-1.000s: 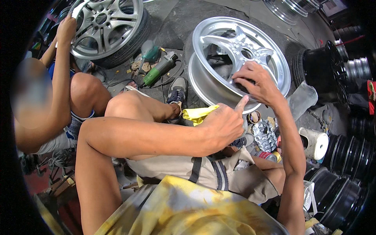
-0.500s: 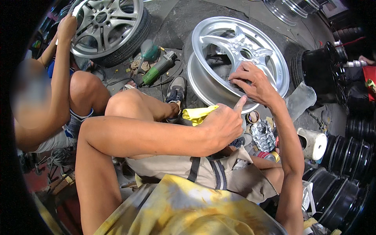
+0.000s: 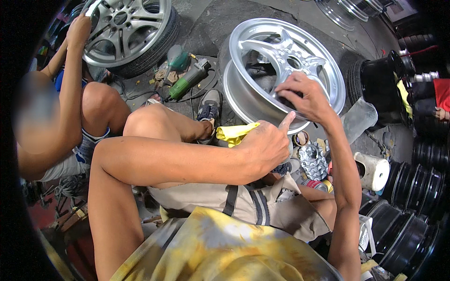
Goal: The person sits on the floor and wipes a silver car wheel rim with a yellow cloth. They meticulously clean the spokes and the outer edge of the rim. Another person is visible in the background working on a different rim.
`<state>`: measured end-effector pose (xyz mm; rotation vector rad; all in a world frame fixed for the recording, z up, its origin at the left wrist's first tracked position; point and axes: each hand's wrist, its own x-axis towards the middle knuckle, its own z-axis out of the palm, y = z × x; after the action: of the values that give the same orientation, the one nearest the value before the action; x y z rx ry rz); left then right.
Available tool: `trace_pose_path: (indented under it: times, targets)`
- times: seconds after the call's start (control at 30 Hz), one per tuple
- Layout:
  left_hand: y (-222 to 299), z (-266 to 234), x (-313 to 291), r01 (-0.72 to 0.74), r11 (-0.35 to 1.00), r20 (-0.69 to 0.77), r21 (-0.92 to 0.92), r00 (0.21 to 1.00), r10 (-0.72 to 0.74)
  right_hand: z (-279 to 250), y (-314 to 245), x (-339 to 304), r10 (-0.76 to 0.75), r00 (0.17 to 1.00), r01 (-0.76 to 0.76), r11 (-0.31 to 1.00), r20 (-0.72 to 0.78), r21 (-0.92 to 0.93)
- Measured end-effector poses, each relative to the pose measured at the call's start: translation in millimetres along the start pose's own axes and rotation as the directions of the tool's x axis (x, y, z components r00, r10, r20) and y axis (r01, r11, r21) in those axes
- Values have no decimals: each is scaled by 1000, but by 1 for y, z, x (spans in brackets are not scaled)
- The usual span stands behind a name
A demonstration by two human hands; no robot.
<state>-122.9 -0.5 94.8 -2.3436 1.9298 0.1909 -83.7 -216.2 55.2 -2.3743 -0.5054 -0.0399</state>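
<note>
A silver alloy wheel rim (image 3: 262, 51) lies flat on the dark floor in front of me. My right hand (image 3: 302, 96) rests on its near edge, fingers curled over a dark small piece pressed against the rim. My left hand (image 3: 267, 145) holds a crumpled yellow cloth (image 3: 236, 132) just below the rim, index finger pointing up toward the right hand. My bare knee (image 3: 150, 124) is raised between my arms.
A person crouches at left, one hand (image 3: 77, 30) on a tyred silver wheel (image 3: 129, 28). A green angle grinder (image 3: 187, 82) lies between the wheels. Black rims (image 3: 412, 187) stack along the right. A white roll (image 3: 372, 171), cans and a plastic bag (image 3: 358, 119) clutter the floor.
My right hand has shifted slightly along the rim's near edge. The left hand with the cloth stays put, finger still raised.
</note>
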Motion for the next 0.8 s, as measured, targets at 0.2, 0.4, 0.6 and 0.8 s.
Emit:
trace_pose_path:
  times: [0.2,0.4,0.6,0.8]
  targets:
    - [0,-2,0,12,999,-34,33,999,-11,-10,13,0,16,1000,-16,1000,-6,-12]
    - [-1,-2,-1,-4,999,-52,32,999,5,-9,13,0,9,1000,-9,1000,-11,-13]
    - [-1,-2,-1,2,1000,-8,-2,1000,-2,-6,9,-1,-1,1000,1,1000,3,-13]
    - [-2,-6,-2,5,999,37,-51,999,-3,-1,5,-2,-14,1000,13,1000,23,24]
